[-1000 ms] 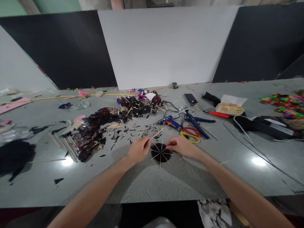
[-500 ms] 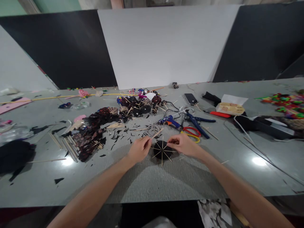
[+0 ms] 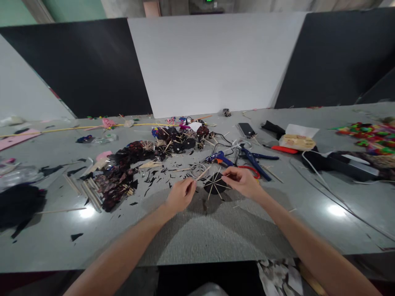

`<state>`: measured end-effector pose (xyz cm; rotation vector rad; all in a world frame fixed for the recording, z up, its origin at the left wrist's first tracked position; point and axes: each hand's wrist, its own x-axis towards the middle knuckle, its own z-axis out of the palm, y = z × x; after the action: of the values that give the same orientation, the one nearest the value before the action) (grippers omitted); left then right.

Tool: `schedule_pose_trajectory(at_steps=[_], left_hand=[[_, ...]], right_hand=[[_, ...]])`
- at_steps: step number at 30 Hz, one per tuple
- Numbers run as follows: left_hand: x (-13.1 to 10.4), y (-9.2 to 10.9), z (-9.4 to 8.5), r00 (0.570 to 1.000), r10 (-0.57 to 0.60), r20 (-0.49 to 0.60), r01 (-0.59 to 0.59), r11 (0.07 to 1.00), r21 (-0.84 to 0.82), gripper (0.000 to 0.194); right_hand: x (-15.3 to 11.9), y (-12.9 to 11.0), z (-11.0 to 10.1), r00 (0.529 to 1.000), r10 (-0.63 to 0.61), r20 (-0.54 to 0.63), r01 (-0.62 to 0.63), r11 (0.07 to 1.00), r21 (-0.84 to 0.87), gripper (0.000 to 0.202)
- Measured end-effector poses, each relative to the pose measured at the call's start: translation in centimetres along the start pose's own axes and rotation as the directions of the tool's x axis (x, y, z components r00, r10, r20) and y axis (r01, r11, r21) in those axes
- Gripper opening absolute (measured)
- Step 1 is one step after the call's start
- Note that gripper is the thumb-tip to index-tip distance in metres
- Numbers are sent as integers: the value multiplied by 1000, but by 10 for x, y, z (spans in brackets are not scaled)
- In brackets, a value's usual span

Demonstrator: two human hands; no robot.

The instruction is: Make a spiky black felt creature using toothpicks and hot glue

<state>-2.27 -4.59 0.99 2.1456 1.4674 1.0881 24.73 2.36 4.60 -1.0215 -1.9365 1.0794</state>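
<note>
A round black disc [image 3: 215,185] carries thin wooden sticks fanned out like wheel spokes, their ends reaching past its rim. My right hand [image 3: 242,182] pinches this disc at its right side and holds it tilted. Closed around a pale wooden stick [image 3: 203,172], my left hand [image 3: 182,193] is just left of the disc. The stick points up and to the right, over the disc's upper left edge. Behind the disc lie a blue glue gun [image 3: 222,158] and a clear ring [image 3: 198,169]. Red-handled scissors [image 3: 251,170] are partly hidden behind my right hand.
Blue pliers [image 3: 256,162] and a phone [image 3: 246,129] lie to the right. A dark crumpled heap [image 3: 115,181] with several spoked discs spreads at left and back. Black scraps [image 3: 151,181] litter the table. A white board [image 3: 216,65] stands behind.
My right hand has raised and tilted the spoked disc, shifting it slightly away and to the right. My left hand keeps its stick in nearly the same place.
</note>
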Motion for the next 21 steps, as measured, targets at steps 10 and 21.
schedule_pose_trajectory(at_steps=[10,21], left_hand=[[-2,0,-1,987,158,1,-158,987,-10,33],[0,3,-1,980,192,52,-194,980,34,31]], right_hand=[[4,5,-1,889,-245,-387,212,969,-125,19],[-1,4,7,831,-462,-311,345,865,-365,7]])
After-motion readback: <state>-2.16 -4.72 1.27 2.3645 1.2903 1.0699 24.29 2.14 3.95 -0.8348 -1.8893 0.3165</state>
